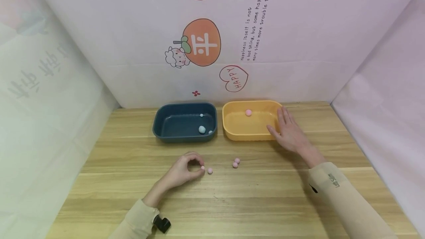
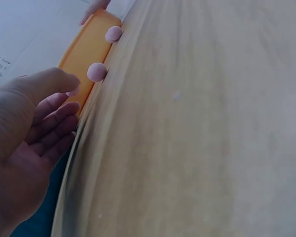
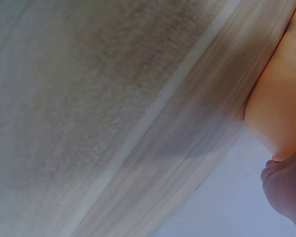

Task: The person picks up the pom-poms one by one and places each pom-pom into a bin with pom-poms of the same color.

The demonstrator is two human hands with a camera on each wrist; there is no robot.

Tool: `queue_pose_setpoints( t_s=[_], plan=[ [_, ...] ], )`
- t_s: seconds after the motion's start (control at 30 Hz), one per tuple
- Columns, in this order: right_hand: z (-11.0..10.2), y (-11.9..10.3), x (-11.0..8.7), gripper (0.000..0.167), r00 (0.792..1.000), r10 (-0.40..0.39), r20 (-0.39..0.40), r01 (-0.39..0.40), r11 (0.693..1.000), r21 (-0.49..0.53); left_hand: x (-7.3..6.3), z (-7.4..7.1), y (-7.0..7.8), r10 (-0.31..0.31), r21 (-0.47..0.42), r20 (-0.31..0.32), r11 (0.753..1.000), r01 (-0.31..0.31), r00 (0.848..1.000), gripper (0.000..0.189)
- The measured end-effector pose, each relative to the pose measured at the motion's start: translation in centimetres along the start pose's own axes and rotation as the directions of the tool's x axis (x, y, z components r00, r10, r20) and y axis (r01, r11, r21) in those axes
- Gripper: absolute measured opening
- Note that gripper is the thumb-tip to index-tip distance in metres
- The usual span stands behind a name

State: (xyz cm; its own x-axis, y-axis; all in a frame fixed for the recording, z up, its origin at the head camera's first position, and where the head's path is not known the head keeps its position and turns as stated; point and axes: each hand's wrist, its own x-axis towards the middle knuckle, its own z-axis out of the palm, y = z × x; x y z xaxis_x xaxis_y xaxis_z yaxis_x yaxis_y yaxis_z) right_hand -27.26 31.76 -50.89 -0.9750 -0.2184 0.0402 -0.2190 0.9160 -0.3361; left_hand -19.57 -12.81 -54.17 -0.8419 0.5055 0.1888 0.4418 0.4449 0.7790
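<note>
In the head view, my left hand [image 1: 182, 170] pinches a small pink ball [image 1: 203, 168] between thumb and forefinger, low over the table. Just right of it lies another pink ball [image 1: 210, 171]. Farther right, two more pink balls [image 1: 236, 163] sit close together. My right hand [image 1: 291, 135] rests against the right end of the yellow bin [image 1: 250, 136], its fingers extended along the rim and the thumb over the near side. Inside that bin is one pink ball [image 1: 248, 112]. The left wrist view shows the pinched ball [image 2: 74, 91] mostly covered by the thumb.
Left of the yellow bin stands a dark blue bin [image 1: 184, 138], holding a larger pale blue ball [image 1: 201, 130] and two smaller pale ones. Both bins stand at the back of the wooden table [image 1: 232, 209], before a white printed cloth [image 1: 285, 80]. Cloth also hangs on both sides.
</note>
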Motion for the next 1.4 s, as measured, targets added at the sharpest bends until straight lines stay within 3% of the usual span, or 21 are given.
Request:
queue_pose_setpoints(
  t_s=[0.17, 0.43, 0.83, 1.1, 1.4],
  plan=[
    [-0.1, -0.2, 0.1, 0.097, 1.000, -0.009, 0.003, 0.009, 1.000, 0.001, 0.3, -0.5, 0.5, -0.006, -0.041, -0.004, 0.999, 0.006, 1.000, 0.012],
    [-0.2, -0.2, -0.1, 0.097, 1.000, -0.013, 0.000, 0.013, 1.000, 0.007, 2.3, -0.8, 2.0, 0.014, -0.039, -0.014, 0.999, -0.015, 1.000, 0.012],
    [-0.2, -0.2, -0.1, 0.097, 1.000, -0.017, -0.004, 0.017, 1.000, 0.011, 4.3, -0.4, 3.0, 0.045, -0.065, -0.032, 0.997, -0.047, 0.998, 0.015],
    [-0.1, -0.2, -0.2, 0.096, 1.000, -0.017, -0.007, 0.017, 1.000, 0.012, 5.6, 0.1, 4.3, 0.045, -0.111, -0.032, 0.993, -0.048, 0.998, 0.012],
    [-0.1, -0.2, -0.2, 0.097, 1.000, -0.012, 0.006, 0.012, 1.000, 0.006, 8.0, 0.2, 5.8, 0.073, -0.154, -0.050, 0.985, -0.080, 0.996, 0.011]
  ],
)
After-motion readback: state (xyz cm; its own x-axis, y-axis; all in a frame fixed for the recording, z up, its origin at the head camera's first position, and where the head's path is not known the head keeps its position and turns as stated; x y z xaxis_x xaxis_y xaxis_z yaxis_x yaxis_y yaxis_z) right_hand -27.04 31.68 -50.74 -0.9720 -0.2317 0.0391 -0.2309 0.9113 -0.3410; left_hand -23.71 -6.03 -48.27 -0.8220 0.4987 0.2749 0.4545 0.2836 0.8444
